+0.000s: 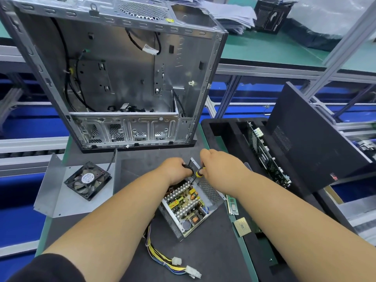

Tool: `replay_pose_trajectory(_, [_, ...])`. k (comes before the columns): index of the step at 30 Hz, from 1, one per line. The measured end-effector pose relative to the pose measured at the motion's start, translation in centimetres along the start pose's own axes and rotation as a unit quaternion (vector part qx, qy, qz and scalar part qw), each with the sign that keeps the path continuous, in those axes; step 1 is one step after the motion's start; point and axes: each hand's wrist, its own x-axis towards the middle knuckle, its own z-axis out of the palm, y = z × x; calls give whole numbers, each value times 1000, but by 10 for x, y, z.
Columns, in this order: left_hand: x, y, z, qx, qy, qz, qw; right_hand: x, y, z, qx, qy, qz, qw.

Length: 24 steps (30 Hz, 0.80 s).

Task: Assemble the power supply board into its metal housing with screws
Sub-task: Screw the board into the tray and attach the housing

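The power supply board [188,202], crowded with heat sinks and coils, sits inside its open metal housing [211,195] on the dark mat. My right hand [218,166] grips a yellow-and-black screwdriver [197,173] whose tip points down at the board's far corner. My left hand [175,169] curls around the far edge of the housing beside the screwdriver shaft, with something dark under its fingers. A bundle of yellow, black and blue wires [162,257] with white plugs trails from the housing toward me.
An open grey computer case [114,78] stands behind the housing. A black fan [87,180] lies on a bent metal cover [50,192] to the left. On the right lie a memory stick [232,204], a processor chip [243,226], a circuit board [266,155] and a black panel [317,143].
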Motion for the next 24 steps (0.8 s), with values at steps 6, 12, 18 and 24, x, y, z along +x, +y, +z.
replay_pose_trajectory(6, [0,-1,1,21,4,8,1000,9,-5,10,-43,20,38,998])
replay_pose_trajectory(12, [1,-1,1,38,4,13,999,5,-11,15,-103,16,80,991])
replay_pose_trajectory(18, [4,-2,1,25,2,0,1000,-3,-6,0,-42,-2,8,999])
replay_pose_trajectory(24, [4,-2,2,22,3,4,1000,0,-7,3,-52,3,24,998])
